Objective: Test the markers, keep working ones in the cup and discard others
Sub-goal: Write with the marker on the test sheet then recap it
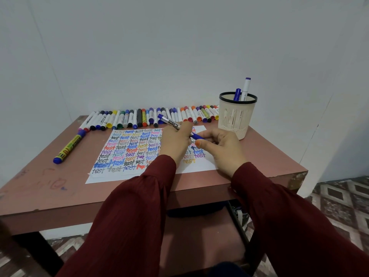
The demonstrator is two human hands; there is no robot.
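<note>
Your left hand (175, 141) grips the silver blue-ended marker (169, 122) over the scribbled white test sheet (123, 148). Your right hand (221, 146) pinches its blue cap (197, 136), probably for testing. The beige mesh plastic cup (236, 116) stands just right.

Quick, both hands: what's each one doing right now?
Left hand: grips the grey marker.
Right hand: pinches its blue cap.

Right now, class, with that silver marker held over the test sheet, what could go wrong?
The white paper sheet is nearly covered in "test" words, so a faint new stroke could be misjudged. The right hand, pinching a blue cap, works close to the cream slotted plastic cup; a swing might tip it.
</note>
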